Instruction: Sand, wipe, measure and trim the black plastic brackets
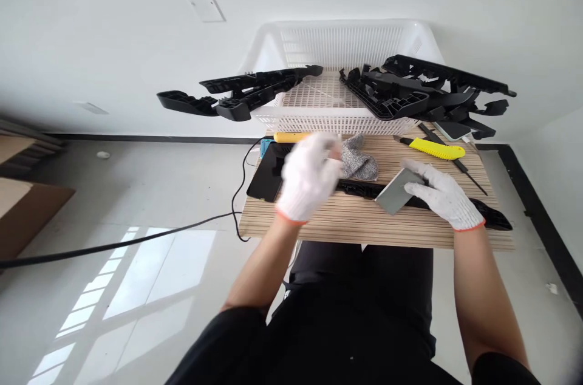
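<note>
My right hand (439, 190), in a white knit glove with an orange cuff, grips a flat grey rectangular piece (397, 192) between thumb and fingers. Under it a long black plastic part (489, 215) lies across the table, partly covered by the piece and both hands. My left hand (310, 178), gloved the same way, hangs over the left portion of that part. Motion smears its fingers, so whether it holds anything cannot be made out. Just right of it sits a crumpled grey cloth (359, 157). A black flat device (265, 172) lies to its left.
A white plastic basket (350, 124) stands behind, black plastic parts (237, 90) overhanging its left side and more black parts (410, 93) its right. A yellow utility knife (437, 148) and yellow-handled tool (289, 137) lie on the wood-striped table (355, 227). A black cable (136, 241) runs left.
</note>
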`<control>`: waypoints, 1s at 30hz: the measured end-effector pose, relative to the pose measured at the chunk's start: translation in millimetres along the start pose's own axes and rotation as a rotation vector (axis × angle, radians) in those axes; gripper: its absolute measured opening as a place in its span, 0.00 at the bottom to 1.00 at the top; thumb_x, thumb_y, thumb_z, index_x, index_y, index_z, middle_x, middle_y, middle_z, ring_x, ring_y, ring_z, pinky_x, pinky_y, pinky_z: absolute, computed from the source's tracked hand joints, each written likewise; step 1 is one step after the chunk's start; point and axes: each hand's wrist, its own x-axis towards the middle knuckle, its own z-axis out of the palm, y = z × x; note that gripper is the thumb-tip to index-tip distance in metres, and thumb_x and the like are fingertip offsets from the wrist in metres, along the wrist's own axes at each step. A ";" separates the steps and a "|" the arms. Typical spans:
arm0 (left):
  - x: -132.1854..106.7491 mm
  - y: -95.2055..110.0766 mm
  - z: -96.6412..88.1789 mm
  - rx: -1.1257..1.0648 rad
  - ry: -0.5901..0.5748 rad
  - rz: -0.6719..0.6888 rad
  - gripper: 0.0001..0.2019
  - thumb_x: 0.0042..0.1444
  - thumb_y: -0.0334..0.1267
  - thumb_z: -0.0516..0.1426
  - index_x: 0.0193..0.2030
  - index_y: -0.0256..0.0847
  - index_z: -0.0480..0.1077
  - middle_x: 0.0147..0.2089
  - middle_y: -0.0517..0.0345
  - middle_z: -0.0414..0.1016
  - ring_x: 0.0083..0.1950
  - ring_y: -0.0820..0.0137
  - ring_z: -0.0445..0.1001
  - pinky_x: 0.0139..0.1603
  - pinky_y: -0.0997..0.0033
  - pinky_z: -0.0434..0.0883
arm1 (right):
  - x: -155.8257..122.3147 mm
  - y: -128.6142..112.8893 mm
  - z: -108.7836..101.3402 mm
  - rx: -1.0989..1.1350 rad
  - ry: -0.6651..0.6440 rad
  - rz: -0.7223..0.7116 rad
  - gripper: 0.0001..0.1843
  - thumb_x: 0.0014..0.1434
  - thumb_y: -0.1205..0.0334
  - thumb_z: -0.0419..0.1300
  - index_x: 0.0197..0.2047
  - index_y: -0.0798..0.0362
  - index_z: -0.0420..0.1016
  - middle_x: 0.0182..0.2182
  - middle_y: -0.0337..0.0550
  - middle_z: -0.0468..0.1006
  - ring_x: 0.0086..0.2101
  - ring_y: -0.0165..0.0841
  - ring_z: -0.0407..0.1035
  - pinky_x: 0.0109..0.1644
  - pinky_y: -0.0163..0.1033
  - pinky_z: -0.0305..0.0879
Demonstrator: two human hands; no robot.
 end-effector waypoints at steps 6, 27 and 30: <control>20.5 -7.2 116.1 -0.219 -0.597 0.479 0.14 0.72 0.40 0.49 0.48 0.41 0.76 0.43 0.56 0.86 0.43 0.68 0.82 0.52 0.64 0.76 | -0.6 1.1 -4.0 -0.018 0.006 -0.039 0.29 0.63 0.50 0.68 0.67 0.37 0.80 0.63 0.39 0.82 0.65 0.49 0.75 0.75 0.60 0.67; 5.2 -20.3 118.8 0.242 -0.543 0.706 0.18 0.69 0.35 0.52 0.61 0.41 0.75 0.48 0.50 0.83 0.47 0.57 0.78 0.44 0.56 0.74 | -1.0 -37.1 -21.3 -0.105 -0.046 0.107 0.29 0.65 0.53 0.68 0.68 0.37 0.79 0.69 0.36 0.77 0.70 0.50 0.69 0.77 0.60 0.65; 5.7 -19.4 118.3 0.241 -0.560 0.697 0.19 0.68 0.35 0.52 0.62 0.41 0.75 0.50 0.49 0.82 0.48 0.56 0.77 0.44 0.55 0.75 | 2.0 -37.7 -18.2 -0.133 -0.138 0.141 0.28 0.64 0.53 0.67 0.67 0.39 0.81 0.65 0.38 0.82 0.65 0.48 0.75 0.75 0.59 0.68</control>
